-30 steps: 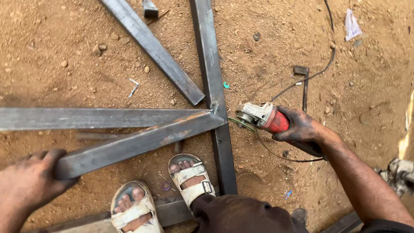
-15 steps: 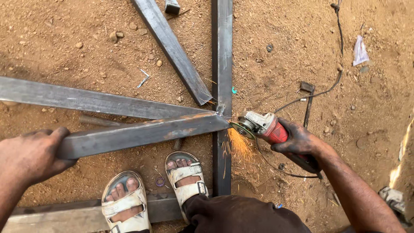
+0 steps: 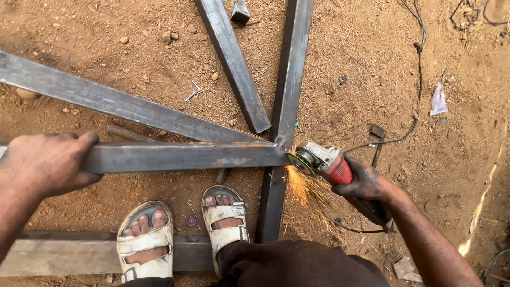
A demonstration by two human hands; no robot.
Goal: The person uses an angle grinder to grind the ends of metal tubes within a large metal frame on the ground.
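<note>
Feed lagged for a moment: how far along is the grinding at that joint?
Done: the steel bars already meet at the joint. In hand: the right hand runs the angle grinder there, sparks flying, while the left hand grips the horizontal bar. Left: grinding is unfinished; how much remains can't be judged.

You have five steel tubes [image 3: 180, 157] lying across the dirt, one red angle grinder [image 3: 324, 162], two white sandals [image 3: 144, 242] on your feet, two hands at work, and one small metal offcut [image 3: 240, 11] near the top
</note>
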